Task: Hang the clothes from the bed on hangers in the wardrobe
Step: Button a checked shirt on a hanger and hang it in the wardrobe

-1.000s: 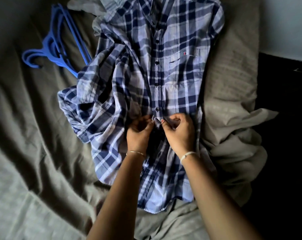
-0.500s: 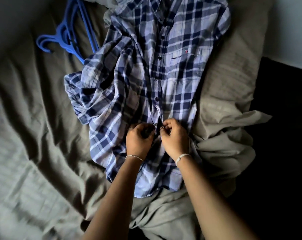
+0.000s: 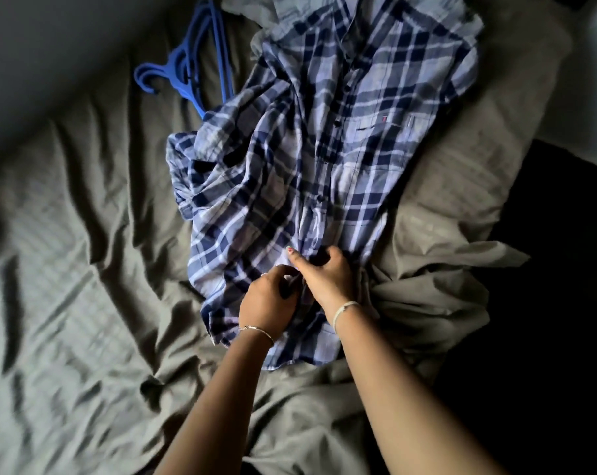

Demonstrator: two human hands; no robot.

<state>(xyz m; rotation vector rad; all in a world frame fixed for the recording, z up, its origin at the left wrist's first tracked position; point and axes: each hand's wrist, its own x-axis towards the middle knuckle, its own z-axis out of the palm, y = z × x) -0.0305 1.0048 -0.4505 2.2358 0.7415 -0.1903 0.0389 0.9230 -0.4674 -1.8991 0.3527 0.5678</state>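
Both hands work low on the plaid shirt (image 3: pixel 358 149). Left hand (image 3: pixel 268 301) pinches its front edge; right hand (image 3: pixel 324 275) is just beside it, fingers curled into the cloth, thumb out. The shirt lies on the bed (image 3: pixel 67 234), long axis running straight away from the hands. I log the blue hangers (image 3: pixel 187 70) well beyond, up-left (left hand nearer).

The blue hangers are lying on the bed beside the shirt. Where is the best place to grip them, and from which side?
Grip the blue hangers at the neck, just behind the hooks, coming from the left over the sheet. That end lies free with the hooks stacked together. The lower arm ends disappear under the plaid shirt, so I would probably draw them out leftward.
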